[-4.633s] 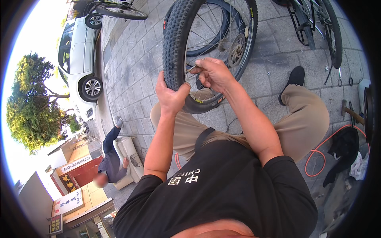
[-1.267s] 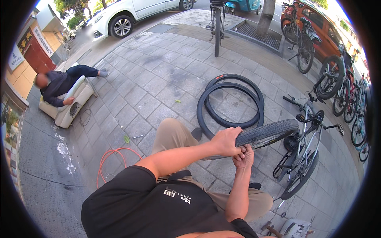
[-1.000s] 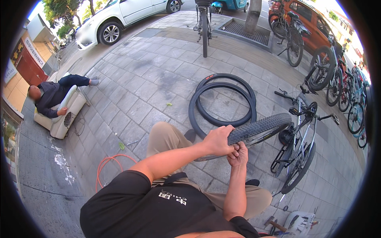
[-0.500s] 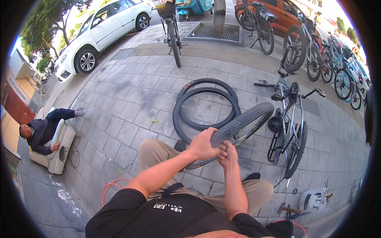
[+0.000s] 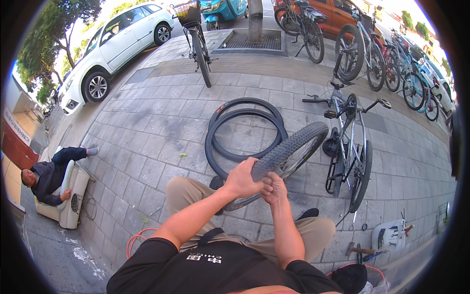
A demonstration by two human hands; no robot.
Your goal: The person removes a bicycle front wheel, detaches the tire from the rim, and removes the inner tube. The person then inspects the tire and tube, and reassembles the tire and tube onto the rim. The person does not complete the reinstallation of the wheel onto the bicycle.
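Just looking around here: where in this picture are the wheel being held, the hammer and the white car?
Wheel [image 5: 293, 144]: head view, on its knobbly outer tread.
Hammer [image 5: 363, 250]: head view, on its brown handle.
White car [image 5: 115, 50]: head view, on the side door nearer its front.

An open-air bike repair spot on a roadside pavement [image 5: 147, 147] — a loose wheel [image 5: 295, 142] near the centre, bare tires [image 5: 208, 147] beside it, a hammer [image 5: 362, 250] at lower right — with parked bicycles [image 5: 361, 55] at upper right and a white car [image 5: 116, 45] at upper left.
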